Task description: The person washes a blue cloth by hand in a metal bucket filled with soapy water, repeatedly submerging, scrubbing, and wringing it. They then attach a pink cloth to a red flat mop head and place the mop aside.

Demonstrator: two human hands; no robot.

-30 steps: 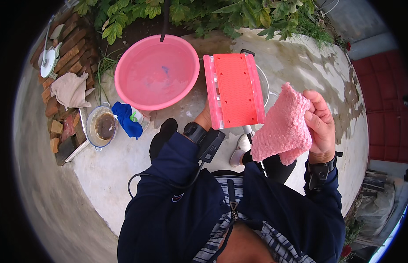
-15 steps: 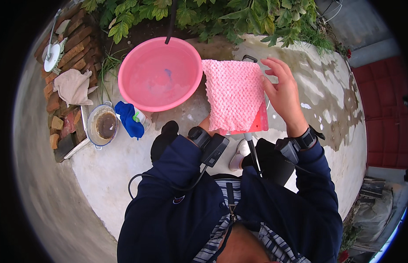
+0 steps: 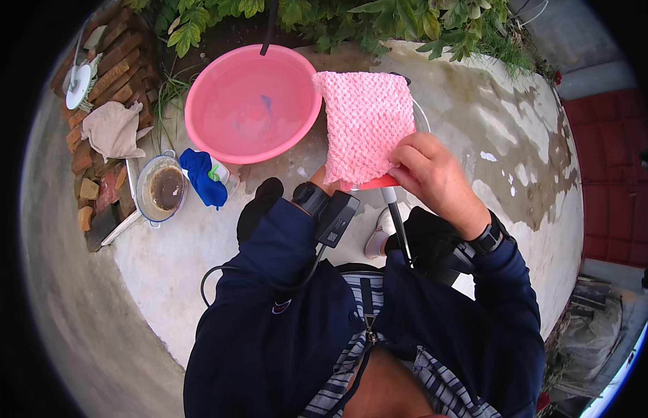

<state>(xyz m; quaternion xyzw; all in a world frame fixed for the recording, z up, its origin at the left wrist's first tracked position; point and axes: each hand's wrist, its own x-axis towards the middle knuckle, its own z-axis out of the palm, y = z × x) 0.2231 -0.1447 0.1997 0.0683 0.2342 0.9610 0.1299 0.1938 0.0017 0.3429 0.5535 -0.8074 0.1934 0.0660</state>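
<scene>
A pink, bumpy-textured cloth (image 3: 365,122) lies draped over a flat red piece (image 3: 381,182), which shows only along the cloth's near edge. From beneath it a silver and black pole (image 3: 399,226) slants toward my legs. My right hand (image 3: 428,171) is closed, its thumb and fingers pinching the cloth's near right corner. Of my left hand (image 3: 325,182) just a bit by the wrist shows; its fingers are hidden under the cloth. A pink basin (image 3: 230,155) with cloudy water and something bluish in it stands left of the cloth.
Left of me are a pot (image 3: 148,209) with brown residue, a blue cloth (image 3: 205,182) over a white container (image 3: 230,182), and a beige rag (image 3: 115,129) on stacked bricks (image 3: 118,73). Leafy plants (image 3: 303,21) border the far side. A dark red door (image 3: 609,181) is at right.
My right hand has come down and left from beside the cloth's far right corner, closing on its near right corner. The cloth's right edge now hangs further in.
</scene>
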